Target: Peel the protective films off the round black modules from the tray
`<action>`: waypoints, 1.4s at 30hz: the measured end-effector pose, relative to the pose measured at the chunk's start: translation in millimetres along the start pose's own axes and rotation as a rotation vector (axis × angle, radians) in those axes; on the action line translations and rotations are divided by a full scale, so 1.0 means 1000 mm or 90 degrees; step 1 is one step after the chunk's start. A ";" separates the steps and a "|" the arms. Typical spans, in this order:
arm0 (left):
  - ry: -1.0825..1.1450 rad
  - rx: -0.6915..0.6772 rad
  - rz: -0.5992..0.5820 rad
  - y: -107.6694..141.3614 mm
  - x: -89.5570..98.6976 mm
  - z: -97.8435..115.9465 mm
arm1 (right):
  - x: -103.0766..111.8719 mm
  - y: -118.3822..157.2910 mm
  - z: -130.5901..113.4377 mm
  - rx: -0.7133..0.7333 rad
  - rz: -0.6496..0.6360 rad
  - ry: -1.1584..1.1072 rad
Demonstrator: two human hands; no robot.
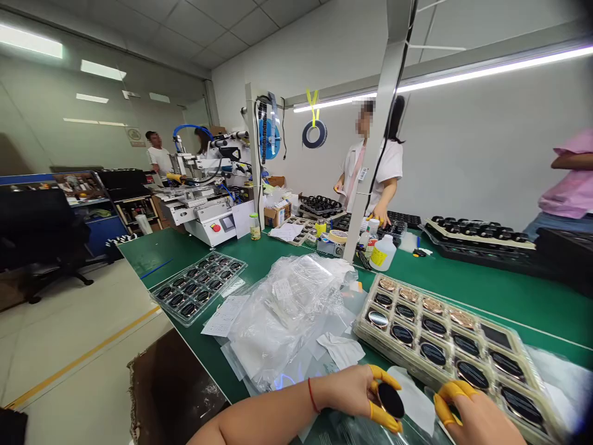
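My left hand [359, 394], in yellow finger cots, grips a round black disc-shaped piece [391, 400] by its rim between thumb and fingers. My right hand [479, 415], also in yellow finger cots, is closed with its fingers curled at the lower right; what they hold, if anything, is hidden. Between the hands lies a white cloth [414, 395] on the table. Just beyond my right hand is a stack of pale plastic trays [370, 337] with round black pieces in gold-coloured rims and several gold-coloured ones in its cells.
A heap of clear plastic bags [273, 321] covers the middle of the green table [157, 247]. Left of it is a clear tray [162, 293] of round black pieces. A white bottle [383, 253] stands by the metal post [370, 167]. A co-worker [393, 167] works across the table.
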State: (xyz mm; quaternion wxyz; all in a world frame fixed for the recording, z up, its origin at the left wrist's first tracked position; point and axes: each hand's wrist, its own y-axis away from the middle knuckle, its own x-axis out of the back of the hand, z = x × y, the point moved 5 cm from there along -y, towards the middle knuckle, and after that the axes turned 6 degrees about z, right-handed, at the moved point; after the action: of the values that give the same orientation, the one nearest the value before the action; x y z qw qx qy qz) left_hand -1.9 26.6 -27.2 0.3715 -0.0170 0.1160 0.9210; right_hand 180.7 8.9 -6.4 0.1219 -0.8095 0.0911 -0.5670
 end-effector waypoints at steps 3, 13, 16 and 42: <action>0.049 0.006 -0.049 0.006 0.002 0.012 | -0.002 0.013 -0.012 0.048 -0.193 -0.057; -0.061 -0.071 -0.032 0.014 0.002 0.038 | -0.020 -0.004 -0.018 -0.084 -0.054 -0.036; -0.095 -0.079 0.001 0.012 0.003 0.035 | -0.010 -0.003 -0.017 -0.099 -0.055 -0.047; -0.056 -0.130 0.105 0.008 -0.003 0.026 | 0.008 0.004 -0.068 0.040 0.254 -0.176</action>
State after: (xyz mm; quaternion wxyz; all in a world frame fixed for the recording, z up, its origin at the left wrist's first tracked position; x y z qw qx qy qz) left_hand -3.4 24.8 0.1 0.2952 -0.0050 0.0064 0.9554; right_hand 119.2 -3.1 22.0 0.2681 -0.8411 0.2138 -0.4184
